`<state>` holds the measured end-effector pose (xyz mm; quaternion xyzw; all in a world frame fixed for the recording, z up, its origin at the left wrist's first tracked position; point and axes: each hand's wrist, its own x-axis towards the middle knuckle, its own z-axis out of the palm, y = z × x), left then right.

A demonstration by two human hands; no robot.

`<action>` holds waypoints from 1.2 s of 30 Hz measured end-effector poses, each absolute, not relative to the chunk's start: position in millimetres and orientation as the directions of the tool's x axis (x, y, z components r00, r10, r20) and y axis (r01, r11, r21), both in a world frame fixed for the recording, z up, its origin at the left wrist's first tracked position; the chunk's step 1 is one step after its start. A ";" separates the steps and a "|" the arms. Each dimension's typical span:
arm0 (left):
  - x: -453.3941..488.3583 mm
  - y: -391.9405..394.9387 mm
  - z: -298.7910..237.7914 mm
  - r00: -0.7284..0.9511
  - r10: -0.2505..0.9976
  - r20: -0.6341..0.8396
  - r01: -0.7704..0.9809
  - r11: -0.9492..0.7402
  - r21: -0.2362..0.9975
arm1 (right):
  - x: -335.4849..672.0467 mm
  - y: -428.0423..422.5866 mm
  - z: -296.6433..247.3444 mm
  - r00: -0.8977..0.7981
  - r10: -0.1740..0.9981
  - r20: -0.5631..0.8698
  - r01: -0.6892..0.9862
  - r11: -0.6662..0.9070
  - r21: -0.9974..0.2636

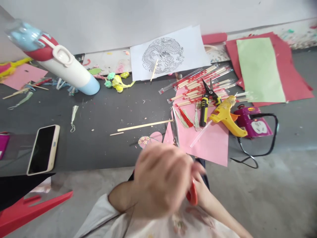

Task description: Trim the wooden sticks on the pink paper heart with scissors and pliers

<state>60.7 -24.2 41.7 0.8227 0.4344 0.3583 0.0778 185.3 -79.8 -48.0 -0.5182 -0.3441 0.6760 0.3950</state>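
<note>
- Above the near edge of the desk (99, 150), the left hand (162, 180) had its fingers curled inward; it was blurred, and whether it gripped anything could not be told.
- Just behind it, the right hand (201, 188) was closed at the orange handle of the scissors (192, 194), with most of its fingers hidden; the blades pointed away from the body, over the left part of the pink paper (208, 143).
- Just past the left hand showed a pink winged piece (156, 136), beaded on one side; whether it was held or lay on the desk was unclear.
- The step looked like scissor work, so doing it well called for guiding fingers set behind the blades, never across their line.
- With the hands overlapping so closely, parting them a little seemed wise, so that the cutting edges stayed in sight.
- Turning the material into steady blades would likely have given a cleaner edge than twisting the wrist.
- The long wooden stick (145, 125) ended right by the blade tips; nudging it aside first seemed the safer choice.
- On the right, the yellow glue gun (224, 115) and the pliers (204, 110) lay near enough to be knocked, so a tucked right elbow appeared sensible.
</note>
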 end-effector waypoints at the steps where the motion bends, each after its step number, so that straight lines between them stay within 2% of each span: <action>1: 52.6 -18.8 42.2 0.321 0.771 0.550 0.740 -0.566 0.363 | 187.2 -79.7 -48.0 -0.222 0.887 -0.404 -0.239 -0.451 -0.860; 4: 35.5 -7.5 32.3 0.353 0.783 0.512 0.840 -0.507 0.195 | 190.5 -82.1 -46.9 -0.320 0.890 -0.326 -0.361 -0.432 -0.826; 9: 28.2 -6.0 11.3 0.388 0.784 0.484 0.864 -0.493 0.107 | 195.4 -92.7 -39.8 -0.382 0.876 -0.293 -0.335 -0.427 -0.840; 14: 22.8 -12.1 2.8 0.392 0.783 0.483 0.861 -0.497 0.107 | 202.5 -102.8 -35.4 -0.413 0.854 -0.317 -0.302 -0.457 -0.837; 26: 14.6 -13.2 8.3 0.457 0.805 0.378 0.839 -0.531 0.117 | 206.2 -108.4 -32.2 -0.416 0.853 -0.315 -0.311 -0.459 -0.832; 36: 12.1 -15.3 10.4 0.460 0.833 0.309 0.844 -0.518 0.139 | 208.4 -113.7 -36.7 -0.386 0.840 -0.381 -0.227 -0.487 -0.844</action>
